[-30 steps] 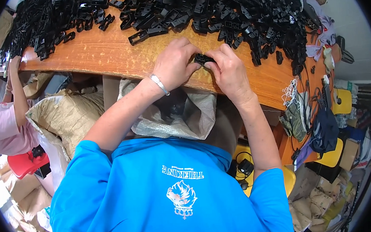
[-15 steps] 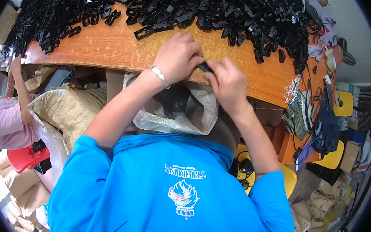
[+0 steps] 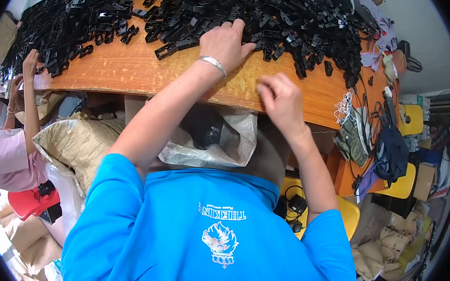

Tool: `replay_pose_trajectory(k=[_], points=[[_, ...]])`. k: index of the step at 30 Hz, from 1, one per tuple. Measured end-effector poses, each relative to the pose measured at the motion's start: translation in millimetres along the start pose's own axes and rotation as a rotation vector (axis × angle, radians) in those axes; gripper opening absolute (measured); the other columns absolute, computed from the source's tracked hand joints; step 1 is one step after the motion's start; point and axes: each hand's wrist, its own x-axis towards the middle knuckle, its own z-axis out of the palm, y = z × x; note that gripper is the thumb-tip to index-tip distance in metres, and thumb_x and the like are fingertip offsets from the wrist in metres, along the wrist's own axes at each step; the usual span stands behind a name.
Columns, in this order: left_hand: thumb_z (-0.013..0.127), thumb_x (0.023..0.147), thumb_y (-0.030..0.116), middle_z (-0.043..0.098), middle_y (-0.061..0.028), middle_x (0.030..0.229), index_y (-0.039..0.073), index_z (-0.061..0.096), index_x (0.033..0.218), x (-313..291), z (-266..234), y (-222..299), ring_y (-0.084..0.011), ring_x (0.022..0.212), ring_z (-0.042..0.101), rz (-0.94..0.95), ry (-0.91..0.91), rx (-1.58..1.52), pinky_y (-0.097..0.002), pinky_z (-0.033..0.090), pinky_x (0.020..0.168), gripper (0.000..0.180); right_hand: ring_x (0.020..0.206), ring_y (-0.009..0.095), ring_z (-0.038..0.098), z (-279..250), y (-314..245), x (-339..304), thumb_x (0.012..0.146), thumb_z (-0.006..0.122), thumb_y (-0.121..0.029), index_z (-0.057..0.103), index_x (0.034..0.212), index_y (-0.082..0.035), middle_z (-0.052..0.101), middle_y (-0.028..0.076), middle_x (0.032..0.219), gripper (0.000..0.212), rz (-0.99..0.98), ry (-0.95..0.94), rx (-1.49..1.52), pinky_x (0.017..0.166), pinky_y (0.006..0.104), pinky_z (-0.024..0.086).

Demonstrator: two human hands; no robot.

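Note:
My left hand (image 3: 225, 46) reaches across the wooden table (image 3: 124, 65) to the near edge of a heap of black plastic parts (image 3: 194, 21). Its thumb and forefinger are spread at the parts; the other fingertips are partly hidden, and no held part shows. Over the table's front edge, my right hand (image 3: 284, 101) is loosely curled, thumb apart from the forefinger, with nothing visible in it. Below the edge, between my forearms, a pale woven sack (image 3: 243, 139) gapes with black parts (image 3: 206, 134) inside.
At the left, a person in a pink top (image 3: 9, 157) reaches to the same table. A brown sack (image 3: 85, 143) stands between us. White string (image 3: 345, 107), cables and dark cloth (image 3: 390, 154) hang at the table's right end. Yellow chairs (image 3: 350, 220) are at the right.
Both hands were together on a black part; now they are apart and that part no longer shows between them. My left hand has moved forward to the heap; my right is slightly lower.

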Motion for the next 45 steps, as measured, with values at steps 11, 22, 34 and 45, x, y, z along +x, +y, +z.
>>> replay_pose_trajectory(k=[11,22,34,45], points=[[0.077,0.089,0.026,0.075,-0.0156,0.104,0.007,0.069,0.112,-6.6,18.9,-1.5,-0.0361,0.092,0.075,-0.082,0.183,0.009,-0.0468,0.061,0.078,0.031,0.09,0.039,0.077,20.6,35.0,65.1,0.089,0.085,-0.029,0.072,0.122,-0.004,0.077,0.018,0.103,0.044,0.194,0.165,-0.39,0.078,0.0463,0.062],[0.08,0.089,0.02,0.074,-0.0119,0.089,0.006,0.075,0.119,-48.3,-11.2,-16.3,-0.0313,0.081,0.073,-0.228,-0.089,-0.546,-0.0416,0.058,0.076,0.034,0.088,0.041,0.077,4.0,6.3,37.2,0.095,0.075,-0.022,0.071,0.122,-0.004,0.079,0.022,0.098,0.033,0.3,0.066,-0.252,0.078,0.0495,0.061],[0.081,0.086,0.007,0.068,-0.0135,0.111,0.005,0.073,0.118,-72.3,-23.2,-22.6,-0.0367,0.11,0.061,0.175,-0.055,-0.31,-0.0444,0.052,0.098,0.034,0.095,0.035,0.075,-18.3,6.6,30.0,0.096,0.071,-0.007,0.075,0.121,-0.007,0.074,0.013,0.107,0.026,0.134,0.022,-0.129,0.083,0.0452,0.061],[0.084,0.085,0.013,0.066,-0.011,0.105,0.006,0.076,0.113,-74.3,-23.2,-23.0,-0.0341,0.107,0.061,0.108,-0.073,-0.264,-0.0439,0.053,0.094,0.03,0.093,0.036,0.073,-9.8,12.3,40.0,0.088,0.083,-0.011,0.077,0.115,-0.005,0.07,0.014,0.105,0.029,0.004,-0.074,-0.163,0.081,0.0454,0.061]])
